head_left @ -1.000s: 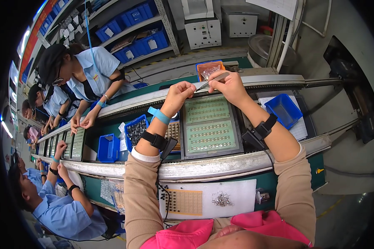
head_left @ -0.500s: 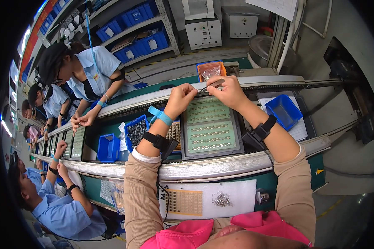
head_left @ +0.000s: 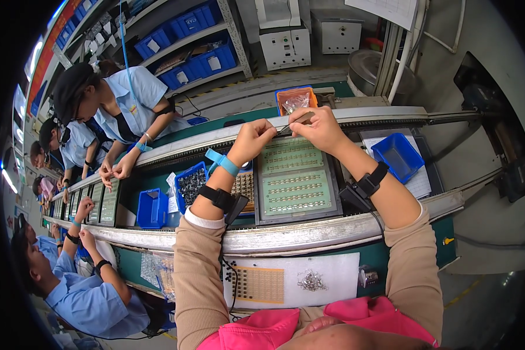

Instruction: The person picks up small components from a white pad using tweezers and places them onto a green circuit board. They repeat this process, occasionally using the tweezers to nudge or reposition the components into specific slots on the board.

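Observation:
My left hand [head_left: 251, 139] and my right hand [head_left: 319, 128] are raised together over the far edge of a dark tray [head_left: 332, 205] that carries two green circuit boards [head_left: 293, 185] studded with rows of small parts. Between the fingertips of both hands is a thin metal strip [head_left: 293, 122], pinched at each end. My left wrist wears a blue strap and a black band, my right wrist a black band with a cable. The tray rests on the conveyor rails in front of me.
An orange bin [head_left: 296, 99] sits beyond my hands, a blue bin [head_left: 397, 156] at right, blue bins of small parts [head_left: 191, 184] at left. A white sheet [head_left: 291, 281] with a parts card and loose metal pieces lies near me. Other workers [head_left: 116, 111] line the conveyor at left.
Both hands stay pinched on the strip above the boards, with only slight shifts of the fingers. The worker opposite leans a little lower.

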A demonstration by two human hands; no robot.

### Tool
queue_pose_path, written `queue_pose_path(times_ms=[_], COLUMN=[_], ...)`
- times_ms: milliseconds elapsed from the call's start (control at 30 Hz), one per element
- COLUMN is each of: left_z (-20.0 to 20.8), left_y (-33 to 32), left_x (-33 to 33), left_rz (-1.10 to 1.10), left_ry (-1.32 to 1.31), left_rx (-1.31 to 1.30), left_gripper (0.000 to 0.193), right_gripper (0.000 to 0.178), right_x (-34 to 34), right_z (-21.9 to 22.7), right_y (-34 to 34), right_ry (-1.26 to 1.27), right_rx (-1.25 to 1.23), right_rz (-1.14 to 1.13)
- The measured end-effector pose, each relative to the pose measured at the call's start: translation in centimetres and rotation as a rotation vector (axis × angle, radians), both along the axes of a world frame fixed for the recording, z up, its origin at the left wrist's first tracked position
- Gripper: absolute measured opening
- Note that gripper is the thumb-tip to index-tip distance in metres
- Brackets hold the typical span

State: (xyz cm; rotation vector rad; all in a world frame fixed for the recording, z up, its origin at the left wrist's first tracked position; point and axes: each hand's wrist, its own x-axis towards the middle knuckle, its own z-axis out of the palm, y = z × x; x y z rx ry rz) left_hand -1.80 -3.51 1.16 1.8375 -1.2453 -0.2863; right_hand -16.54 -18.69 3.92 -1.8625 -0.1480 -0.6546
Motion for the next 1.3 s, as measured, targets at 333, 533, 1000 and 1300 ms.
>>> queue_pose_path(times_ms=[333, 533, 1000, 1300], left_z=[0.0, -0.7, -0.6, -0.7], left_y=[0.2, -0.8, -1.5, -1.7], left_x=[0.2, -1.6, -2.1, -2.0], left_rz=[-0.125, -0.15, -0.198, -0.213], left_ry=[0.166, -0.238, -0.552, -0.681], left_rx=[-0.015, 0.028, 0.066, 0.069], left_gripper=[0.012, 0.012, 0.007, 0.007], right_gripper=[0.004, 0.005, 0.01, 0.013], right_x=[0.2, 0.1, 0.3, 0.5], right_z=[0.0, 0.1, -0.7, -0.9], right_y=[-0.9, -1.2, -1.1, -0.8], right_ry=[0.038, 0.014, 0.009, 0.041], right_rx=[0.146, -0.042, -0.327, -0.357], right_rz=[0.013, -0.183, -0.119, -0.084])
